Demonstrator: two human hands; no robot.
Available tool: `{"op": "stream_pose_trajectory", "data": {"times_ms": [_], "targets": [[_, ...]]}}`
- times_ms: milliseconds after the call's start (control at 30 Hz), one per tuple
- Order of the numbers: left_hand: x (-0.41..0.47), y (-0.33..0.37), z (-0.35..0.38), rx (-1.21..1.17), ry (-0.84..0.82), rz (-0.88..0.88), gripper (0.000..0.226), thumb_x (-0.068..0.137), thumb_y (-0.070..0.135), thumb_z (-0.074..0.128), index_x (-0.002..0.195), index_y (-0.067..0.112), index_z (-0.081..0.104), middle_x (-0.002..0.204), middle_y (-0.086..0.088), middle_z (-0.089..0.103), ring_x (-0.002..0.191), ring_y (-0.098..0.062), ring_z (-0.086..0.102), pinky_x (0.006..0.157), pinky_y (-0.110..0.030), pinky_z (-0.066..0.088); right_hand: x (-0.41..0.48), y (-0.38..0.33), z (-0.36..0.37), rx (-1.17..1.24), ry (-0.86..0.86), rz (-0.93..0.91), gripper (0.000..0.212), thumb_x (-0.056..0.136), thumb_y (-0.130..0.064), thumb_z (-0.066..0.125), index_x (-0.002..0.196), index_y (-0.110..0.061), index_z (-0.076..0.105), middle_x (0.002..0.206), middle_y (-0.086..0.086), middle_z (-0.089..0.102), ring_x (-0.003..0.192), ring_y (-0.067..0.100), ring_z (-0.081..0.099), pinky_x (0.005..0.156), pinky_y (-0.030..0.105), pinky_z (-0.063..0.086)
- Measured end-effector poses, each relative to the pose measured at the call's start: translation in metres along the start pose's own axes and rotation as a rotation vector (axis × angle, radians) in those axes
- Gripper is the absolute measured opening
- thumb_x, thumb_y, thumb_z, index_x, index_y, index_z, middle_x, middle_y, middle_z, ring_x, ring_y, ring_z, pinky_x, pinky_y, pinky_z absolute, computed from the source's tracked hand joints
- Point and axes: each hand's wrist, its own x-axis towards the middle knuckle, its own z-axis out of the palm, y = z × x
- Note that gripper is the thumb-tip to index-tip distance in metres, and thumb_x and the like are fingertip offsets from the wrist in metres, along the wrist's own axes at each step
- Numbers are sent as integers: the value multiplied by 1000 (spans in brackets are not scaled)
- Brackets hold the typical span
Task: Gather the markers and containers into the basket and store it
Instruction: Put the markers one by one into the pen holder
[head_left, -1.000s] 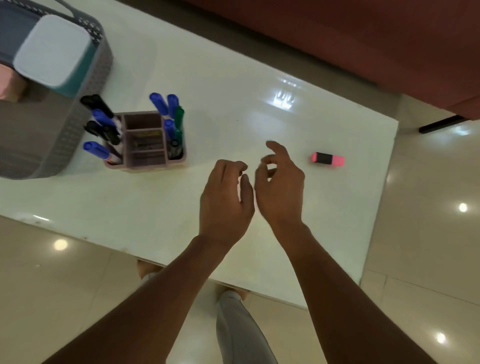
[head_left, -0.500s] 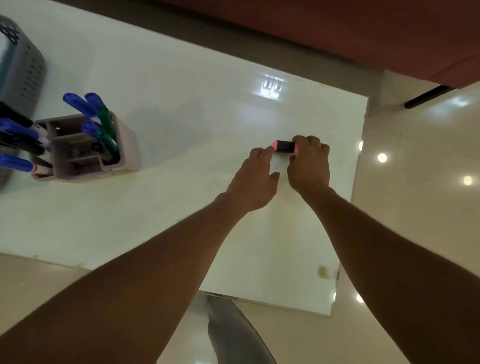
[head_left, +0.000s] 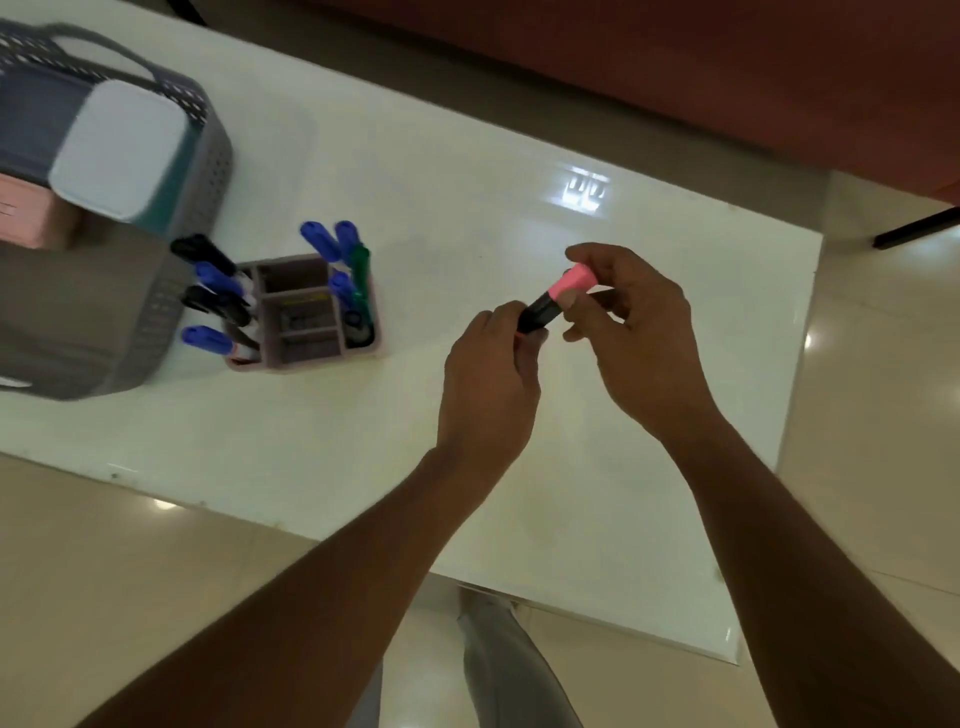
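The basket (head_left: 205, 171), grey and perforated, sits at the left end of the table (head_left: 467, 156) and is cut off by the picture's left side; it is blurred, so its far wall is hard to read. Inside it stand a teal container (head_left: 117, 148) with a pale lid and a pink box (head_left: 26, 213), only partly in view. Just beside the basket's right wall stands a mauve organiser (head_left: 304, 317). Blue markers (head_left: 322, 239), a green marker (head_left: 359, 270) and black markers (head_left: 200, 249) lean out of its end compartments; what lies in the middle ones cannot be made out.

The pink highlighter (head_left: 558, 299) is held off the surface, above the table's right half, tilted with its pink end up and away. Its lower end is hidden inside the left hand (head_left: 488, 384), whose fingers curl round the black barrel. The right hand (head_left: 639, 332) pinches the pink end between thumb and fingertips, the other fingers loosely bent. Both forearms reach in over the table's near edge.
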Motion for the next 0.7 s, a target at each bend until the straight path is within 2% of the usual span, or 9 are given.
{"op": "stream_pose_trajectory", "data": {"times_ms": [100, 167, 233, 300, 367, 467, 600, 700], "targets": [[-4, -1, -53, -112, 129, -18, 11, 97, 22, 58, 103, 17, 65, 75, 4, 64, 67, -14, 60, 63, -30, 50, -3, -53, 35, 9, -18, -63, 27, 91, -22, 66, 118, -22, 66, 98, -11, 68, 83, 10, 68, 71, 22, 59], [-1, -9, -92, -158, 206, -17, 17, 96, 24, 59, 109, 15, 66, 79, 2, 68, 66, -14, 64, 62, -35, 56, -1, -87, 64, -41, -27, -119, 25, 91, -23, 66, 116, -25, 66, 95, -20, 66, 84, 3, 67, 73, 20, 59], [2, -12, -120, -189, 255, -52, 26, 95, 26, 60, 118, 15, 63, 84, 3, 70, 70, -13, 67, 65, -33, 59, 1, -113, 84, -71, -14, -174, 24, 91, -25, 66, 114, -25, 67, 93, -23, 64, 84, -1, 66, 75, 17, 58], [6, -21, -151, -205, 289, -105, 33, 93, 26, 62, 124, 14, 58, 84, 14, 67, 75, -1, 68, 72, -18, 57, 7, -137, 109, -103, 6, -211, 22, 89, -27, 68, 110, -24, 69, 90, -22, 64, 82, -3, 65, 77, 13, 55], [11, -29, -175, -179, 310, -117, 37, 93, 24, 63, 128, 13, 55, 82, 27, 59, 72, 10, 64, 71, -5, 50, 15, -152, 130, -190, -1, -233, 20, 88, -30, 69, 106, -22, 69, 85, -20, 63, 76, -3, 63, 75, 7, 51], [25, -46, -211, -145, 340, -108, 37, 93, 25, 64, 127, 12, 56, 81, 18, 60, 68, -3, 66, 67, -16, 55, 34, -161, 163, -397, -94, -190, 18, 88, -31, 68, 103, -21, 68, 85, -13, 64, 69, 1, 59, 69, 3, 41], [53, -77, -235, -101, 353, -90, 23, 93, 26, 60, 110, 13, 68, 89, 2, 70, 71, -10, 65, 70, -28, 57, 49, -155, 191, -693, -267, -151, 18, 91, -28, 64, 108, -20, 65, 100, 3, 66, 82, 16, 61, 73, 19, 42], [67, -100, -235, -95, 301, -137, 19, 94, 21, 58, 106, 13, 70, 96, 0, 71, 76, -6, 62, 73, -15, 50, 53, -140, 201, -890, -302, -172, 20, 93, -25, 59, 111, -21, 64, 102, 8, 56, 87, 24, 57, 74, 26, 43]]}}
